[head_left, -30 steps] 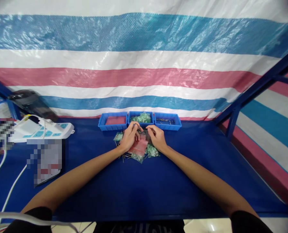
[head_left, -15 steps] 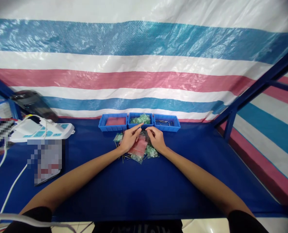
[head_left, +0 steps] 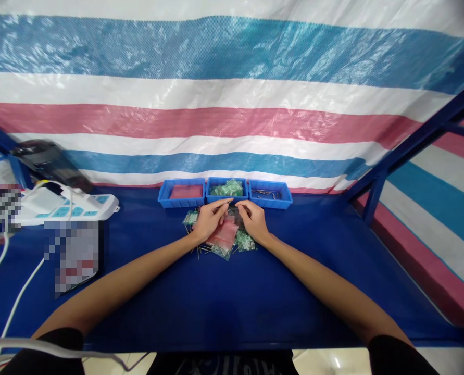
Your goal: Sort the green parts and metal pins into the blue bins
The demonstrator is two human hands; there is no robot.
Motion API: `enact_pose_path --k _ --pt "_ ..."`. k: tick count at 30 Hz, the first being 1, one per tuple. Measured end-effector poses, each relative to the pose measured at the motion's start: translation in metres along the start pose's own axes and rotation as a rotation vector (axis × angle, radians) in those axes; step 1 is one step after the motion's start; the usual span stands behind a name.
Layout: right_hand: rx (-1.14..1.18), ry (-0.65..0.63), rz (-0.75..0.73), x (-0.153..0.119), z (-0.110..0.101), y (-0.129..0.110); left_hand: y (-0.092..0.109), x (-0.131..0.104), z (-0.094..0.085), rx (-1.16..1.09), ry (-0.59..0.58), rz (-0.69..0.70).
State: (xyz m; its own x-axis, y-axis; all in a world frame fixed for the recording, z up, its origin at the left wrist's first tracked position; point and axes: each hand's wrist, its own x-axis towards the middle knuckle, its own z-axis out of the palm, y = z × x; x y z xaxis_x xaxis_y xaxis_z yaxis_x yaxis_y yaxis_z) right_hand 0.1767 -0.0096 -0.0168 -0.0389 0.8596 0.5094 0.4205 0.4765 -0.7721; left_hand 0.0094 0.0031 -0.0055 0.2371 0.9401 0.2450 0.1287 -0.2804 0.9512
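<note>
Both hands hover over a mixed heap in front of three blue bins. My left hand (head_left: 210, 221) is closed, thumb and forefinger pinched; a thin small thing seems to show at their tips, too small to name. Opposite it, my right hand (head_left: 254, 221) has its fingers curled together, and what they hold, if anything, is hidden. Beneath and between them lies a pink plastic bag (head_left: 224, 235). A green bag (head_left: 246, 241) pokes out by the right wrist and another small green bag (head_left: 191, 217) at the left. Loose screw-like metal pieces (head_left: 203, 250) stick out around the heap.
The left bin (head_left: 161, 197) holds pink bags, the middle bin (head_left: 227, 199) green bags, the right bin (head_left: 271, 202) thin metal pieces. A white power strip (head_left: 102, 207) with cables, a blurred flat object (head_left: 79, 255) and a dark bottle (head_left: 48, 161) stand left. Blue frame posts (head_left: 376, 192) rise right.
The view has tilted slightly downward. My right hand's fingers have curled a little more, and my left hand stays pinched in nearly the same place. The heap and bins look unchanged.
</note>
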Motion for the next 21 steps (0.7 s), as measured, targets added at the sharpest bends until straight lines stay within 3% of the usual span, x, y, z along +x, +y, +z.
enact_pose_path --k 7,21 --pt "0.004 -0.001 -0.001 0.0 0.0 0.0 -0.008 0.003 -0.001 -0.013 -0.008 0.053" --pt "-0.024 -0.061 -0.058 -0.002 0.001 0.0 0.006 -0.002 0.001 -0.112 -0.108 0.029"
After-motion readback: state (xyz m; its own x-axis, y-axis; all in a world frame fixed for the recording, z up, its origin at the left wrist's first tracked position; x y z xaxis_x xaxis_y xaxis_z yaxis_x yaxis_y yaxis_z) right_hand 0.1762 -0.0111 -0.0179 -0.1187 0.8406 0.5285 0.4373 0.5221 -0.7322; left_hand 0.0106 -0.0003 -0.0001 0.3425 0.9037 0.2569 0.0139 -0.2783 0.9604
